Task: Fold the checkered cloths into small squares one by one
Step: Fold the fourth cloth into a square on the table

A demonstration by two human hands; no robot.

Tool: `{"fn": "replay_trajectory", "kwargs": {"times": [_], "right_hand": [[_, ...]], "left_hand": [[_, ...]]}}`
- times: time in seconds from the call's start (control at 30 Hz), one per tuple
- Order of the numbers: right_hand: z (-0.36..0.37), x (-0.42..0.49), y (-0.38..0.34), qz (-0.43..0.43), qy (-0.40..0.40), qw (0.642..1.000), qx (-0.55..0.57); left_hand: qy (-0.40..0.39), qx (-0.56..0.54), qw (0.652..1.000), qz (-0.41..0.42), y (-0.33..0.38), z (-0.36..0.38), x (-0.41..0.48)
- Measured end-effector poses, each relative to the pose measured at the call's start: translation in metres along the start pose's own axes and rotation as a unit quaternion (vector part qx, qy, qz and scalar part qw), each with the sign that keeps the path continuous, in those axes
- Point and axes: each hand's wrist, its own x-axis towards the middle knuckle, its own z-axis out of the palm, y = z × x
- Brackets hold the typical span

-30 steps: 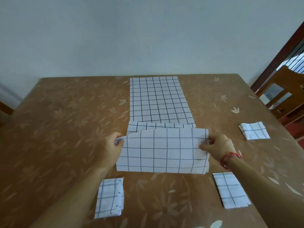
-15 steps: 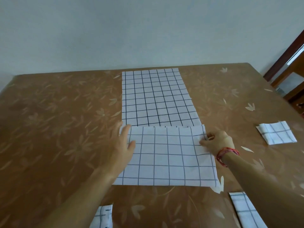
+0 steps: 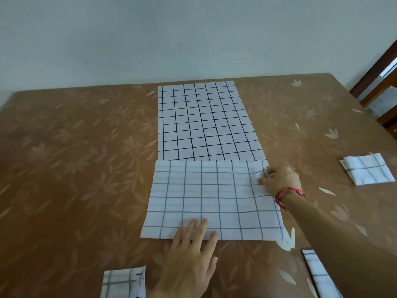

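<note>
folded cloth (image 3: 212, 198) on brown surface (image 3: 75, 158), left hand (image 3: 191, 259) flat on its near edge, fingers spread, right hand (image 3: 279, 181) pinching its far right corner, small folded squares nearby

Folding a checkered cloth (image 3: 211, 198) on the table (image 3: 75, 160)
Left hand (image 3: 190, 261) lies flat on its near edge; right hand (image 3: 279, 179) pinches its far right corner.

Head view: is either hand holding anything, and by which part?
Right hand pinches the half-folded cloth at its far right corner. Left hand only presses flat fingers on its near edge, gripping nothing.
</note>
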Motion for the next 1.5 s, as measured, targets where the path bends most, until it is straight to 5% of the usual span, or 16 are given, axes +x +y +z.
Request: {"fn": "replay_trajectory", "kwargs": {"times": [0.57, 0.7, 0.9, 1.5], "right_hand": [[-0.011, -0.012, -0.001, -0.070, 0.028, 0.991, -0.110], [0.002, -0.056, 0.004, -0.218, 0.016, 0.955, -0.199], [0.052, -0.158, 0.044, -0.441, -0.036, 0.850, -0.284], [0.074, -0.191, 0.040, -0.446, -0.091, 0.826, -0.332]], "left_hand": [[-0.034, -0.005, 0.998, -0.042, 0.000, 0.010, -0.005], [-0.047, -0.004, 0.998, -0.050, 0.004, 0.007, -0.006], [-0.067, 0.008, 0.997, -0.040, 0.001, 0.007, -0.003], [-0.054, -0.007, 0.998, -0.036, 0.002, 0.004, -0.027]]}}
